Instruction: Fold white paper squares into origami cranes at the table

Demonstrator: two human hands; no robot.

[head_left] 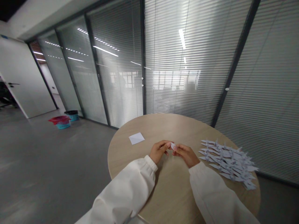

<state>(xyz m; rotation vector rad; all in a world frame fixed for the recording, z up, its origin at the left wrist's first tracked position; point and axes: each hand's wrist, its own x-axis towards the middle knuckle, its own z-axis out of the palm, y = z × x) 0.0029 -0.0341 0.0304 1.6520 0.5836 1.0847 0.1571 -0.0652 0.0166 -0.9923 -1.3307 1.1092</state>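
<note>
Between my two hands, above the round wooden table [177, 124], is a small folded piece of white paper [173, 145]. My left hand [160, 150] pinches it from the left with thumb and fingers. From the right, my right hand [185, 153] grips the same paper, its thumb pressed on it. Most of the paper is covered by the fingers, so its folded shape is hard to make out. To the left of my hands a flat stack of square white paper [136, 138] lies on the tabletop. Many folded white paper cranes [230, 160] stand in rows at the right.
The table's rounded edge borders the floor on the left. Behind it stands a glass partition [182, 62] with blinds. Two lined bins [61, 123] sit on the floor at the far left, near a white door [28, 77].
</note>
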